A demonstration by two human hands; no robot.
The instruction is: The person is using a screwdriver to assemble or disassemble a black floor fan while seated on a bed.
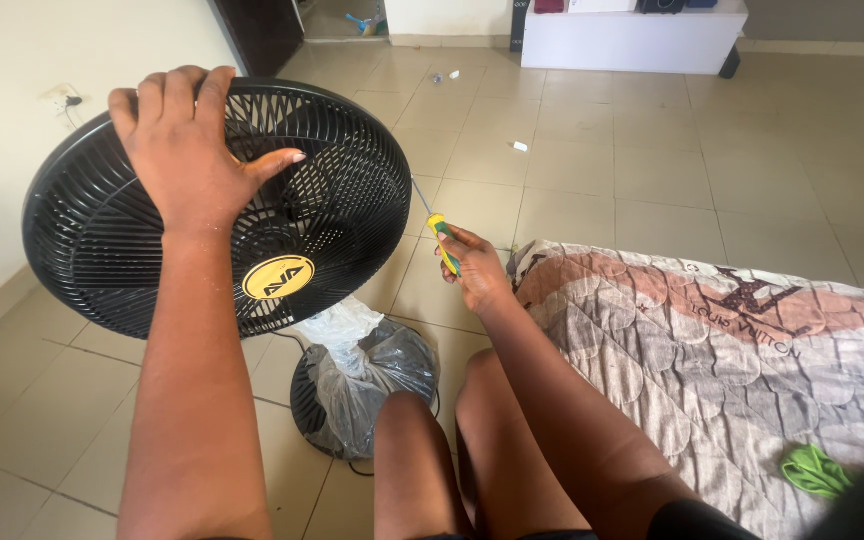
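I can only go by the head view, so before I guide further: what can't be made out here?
- Screwdriver tip: hidden behind the fan grille rim.
- Fan blades: hidden by the grille and left hand.
- Fan base: wrapped in plastic, partly behind the knees.
- Right hand fingers: curled out of sight around the handle.

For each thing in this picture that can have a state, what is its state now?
fan grille: closed over the blades, tilted, gripped at its top rim
left hand: shut on fan grille
right hand: shut on screwdriver
screwdriver: held, shaft tip at the grille's right edge
fan base: wrapped in clear plastic
green cloth: crumpled on the bed cover
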